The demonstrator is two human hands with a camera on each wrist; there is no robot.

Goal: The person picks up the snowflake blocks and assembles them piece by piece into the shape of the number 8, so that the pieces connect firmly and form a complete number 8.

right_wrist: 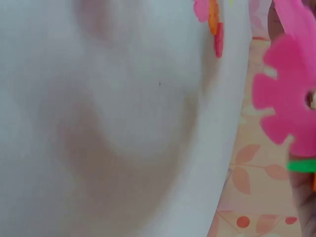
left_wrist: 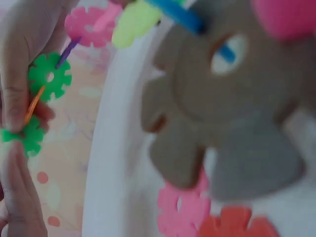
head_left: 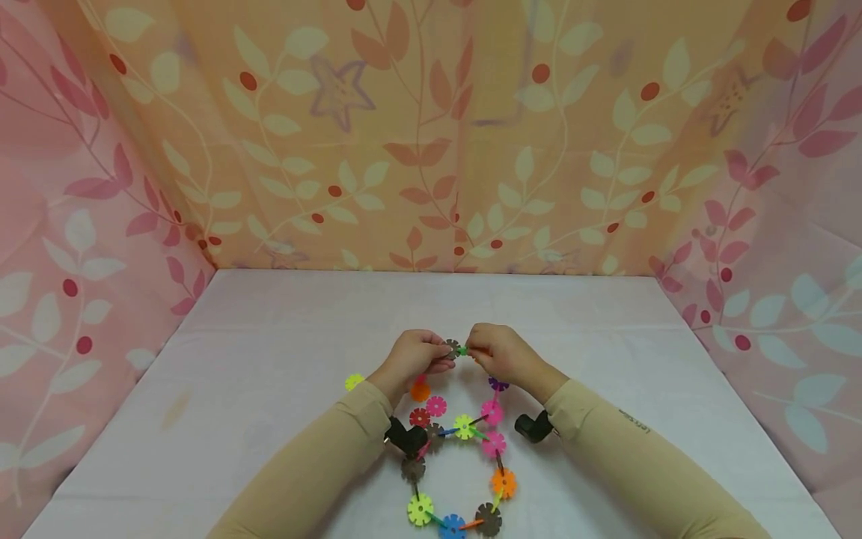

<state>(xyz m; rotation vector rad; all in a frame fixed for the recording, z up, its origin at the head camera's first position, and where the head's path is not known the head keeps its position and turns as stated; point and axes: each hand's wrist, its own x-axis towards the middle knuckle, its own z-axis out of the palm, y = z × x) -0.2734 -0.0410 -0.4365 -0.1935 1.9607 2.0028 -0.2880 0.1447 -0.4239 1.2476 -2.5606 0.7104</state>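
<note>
In the head view, my left hand (head_left: 417, 355) pinches a brown notched plastic disc (head_left: 452, 348) by its edge. Facing it, my right hand (head_left: 506, 352) pinches a green notched disc (head_left: 462, 350), which touches the brown one. From the right hand a linked chain of discs runs down through a purple disc (head_left: 498, 384) and a pink disc (head_left: 492, 412). The left wrist view shows green discs (left_wrist: 50, 76) at the fingers, with an orange disc (left_wrist: 34, 104) seen edge-on between them. Fingers partly cover the joint.
Below the hands, a ring of linked discs includes an orange disc (head_left: 503, 483) and a blue disc (head_left: 453, 527). A yellow disc (head_left: 354, 382) lies left of the left wrist. The white table (head_left: 283, 314) meets a patterned curtain (head_left: 431, 150) at its back edge.
</note>
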